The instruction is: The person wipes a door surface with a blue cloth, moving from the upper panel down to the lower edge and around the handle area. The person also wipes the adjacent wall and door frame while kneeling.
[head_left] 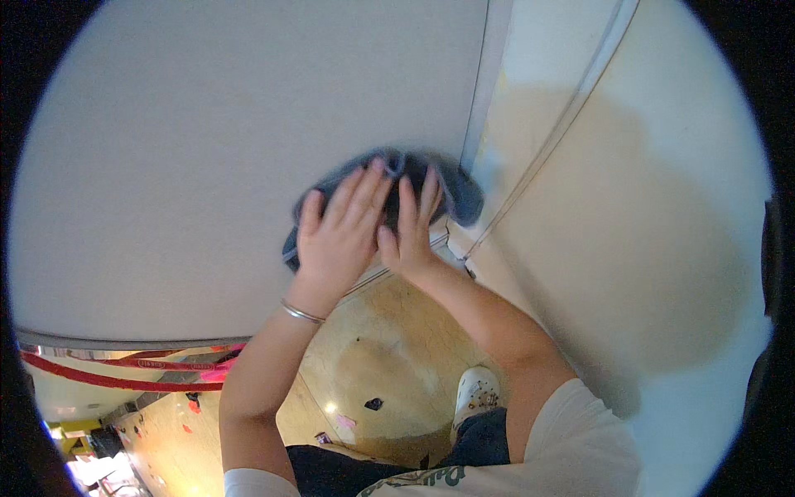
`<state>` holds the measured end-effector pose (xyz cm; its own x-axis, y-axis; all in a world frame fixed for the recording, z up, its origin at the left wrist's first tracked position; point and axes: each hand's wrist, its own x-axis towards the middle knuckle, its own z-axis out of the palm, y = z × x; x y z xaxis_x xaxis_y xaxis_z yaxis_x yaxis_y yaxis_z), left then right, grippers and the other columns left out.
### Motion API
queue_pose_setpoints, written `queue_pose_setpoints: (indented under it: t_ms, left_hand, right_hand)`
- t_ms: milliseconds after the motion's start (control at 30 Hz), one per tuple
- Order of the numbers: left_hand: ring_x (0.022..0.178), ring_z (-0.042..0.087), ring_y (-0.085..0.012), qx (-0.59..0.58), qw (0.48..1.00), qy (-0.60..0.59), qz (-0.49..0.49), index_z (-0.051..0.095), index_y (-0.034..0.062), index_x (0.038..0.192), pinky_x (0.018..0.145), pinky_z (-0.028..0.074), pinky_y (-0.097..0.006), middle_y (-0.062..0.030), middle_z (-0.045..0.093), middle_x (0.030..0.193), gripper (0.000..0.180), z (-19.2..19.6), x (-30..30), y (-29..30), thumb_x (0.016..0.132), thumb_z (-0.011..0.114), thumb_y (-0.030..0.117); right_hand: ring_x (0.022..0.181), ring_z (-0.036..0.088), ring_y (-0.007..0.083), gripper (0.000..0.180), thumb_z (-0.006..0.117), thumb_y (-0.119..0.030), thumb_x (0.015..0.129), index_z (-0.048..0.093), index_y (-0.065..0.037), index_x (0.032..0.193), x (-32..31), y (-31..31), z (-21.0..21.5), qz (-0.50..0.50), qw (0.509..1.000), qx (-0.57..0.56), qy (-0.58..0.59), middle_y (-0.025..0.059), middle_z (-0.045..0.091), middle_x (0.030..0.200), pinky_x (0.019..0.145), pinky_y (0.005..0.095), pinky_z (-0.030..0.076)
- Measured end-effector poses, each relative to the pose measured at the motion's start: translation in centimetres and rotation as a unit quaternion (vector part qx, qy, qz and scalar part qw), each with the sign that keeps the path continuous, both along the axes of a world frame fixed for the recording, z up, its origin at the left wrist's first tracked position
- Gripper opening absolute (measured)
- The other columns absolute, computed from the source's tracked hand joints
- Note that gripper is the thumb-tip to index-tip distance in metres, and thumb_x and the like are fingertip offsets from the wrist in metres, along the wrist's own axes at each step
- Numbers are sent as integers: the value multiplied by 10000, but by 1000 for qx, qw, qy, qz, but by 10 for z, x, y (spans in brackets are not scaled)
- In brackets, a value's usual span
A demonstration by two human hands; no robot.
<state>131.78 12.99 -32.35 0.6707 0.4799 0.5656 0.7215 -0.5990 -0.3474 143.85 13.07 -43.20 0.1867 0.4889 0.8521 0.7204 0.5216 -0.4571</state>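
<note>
Your left hand (338, 240) and right hand (410, 236) both press flat, fingers spread open, on a dark grey cloth (455, 195) against the pale panel (207, 149). Just right of your fingers runs the panel's edge; a tiled floor (389, 364) lies below.

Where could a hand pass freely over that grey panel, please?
The grey panel is bare left of and above the dark cloth. It is crowded where the left hand and right hand press the cloth beside the panel's edge strip.
</note>
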Motion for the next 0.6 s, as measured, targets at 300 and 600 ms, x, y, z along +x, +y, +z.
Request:
queue_pose_setpoints:
  t_ms: [300,600]
  left_hand:
    - [1293,368,-109,89,990,105,14,513,183,1287,1081,160,-408,4,409,1421,442,-43,-2,9,858,442,259]
    - [1246,402,-87,-116,978,175,-14,301,179,1431,1044,272,-325,38,343,1457,631,-156,-20,-8,834,500,224]
  right_hand:
    - [1250,303,478,722,439,-267,884,119,133,1393,-6,27,-5,-102,989,-63,83,376,312,1334,1048,506,185]
    - [1310,211,475,739,499,-252,902,85,132,1379,-11,-12,-119,-84,915,-356,168,365,84,1442,1055,478,219]
